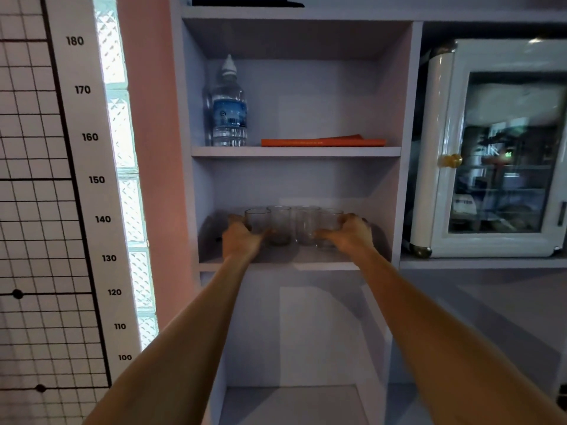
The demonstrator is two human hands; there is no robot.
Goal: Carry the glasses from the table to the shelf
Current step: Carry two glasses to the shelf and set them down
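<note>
Several clear glass tumblers stand in a tight group on the middle shelf (pixel 276 265) of a pale grey shelving unit. My left hand (pixel 241 239) is wrapped around the leftmost glass (pixel 257 220). My right hand (pixel 349 233) is wrapped around the rightmost glass (pixel 329 225). Between them stand two more glasses, one taller on the left (pixel 279 223) and one on the right (pixel 305 225). Both forearms reach straight into the compartment. The held glasses' bases are at shelf level; whether they touch the board is hidden by my hands.
One shelf up stand a water bottle (pixel 228 111) and a flat orange folder (pixel 323 142). A small white glass-door fridge (pixel 491 148) fills the compartment to the right. The lower compartment (pixel 291 394) is open. A height chart (pixel 89 179) covers the left wall.
</note>
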